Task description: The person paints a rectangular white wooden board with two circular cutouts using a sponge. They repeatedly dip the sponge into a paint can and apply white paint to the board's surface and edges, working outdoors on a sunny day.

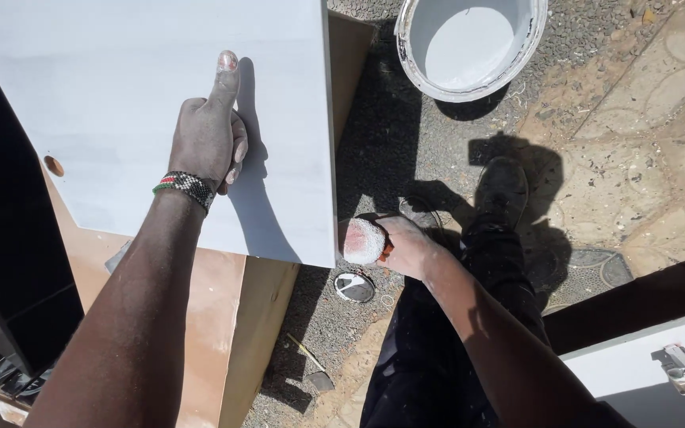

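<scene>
White bucket [469,43] holding white paint, on gravel. Left hand [208,139], fingers curled and thumb out, steadies white panel [120,95]; right hand [402,246] grips paint-caked sponge [362,240] against panel edge.

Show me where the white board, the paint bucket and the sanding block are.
white board [120,87]: head view, on its painted face.
paint bucket [418,67]: head view, on its left rim.
sanding block [362,240]: head view, on its dusty white face.

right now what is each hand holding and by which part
Right hand grips a paint-covered sponge by its back end. Left hand holds nothing, just rests flat on the white board.
</scene>
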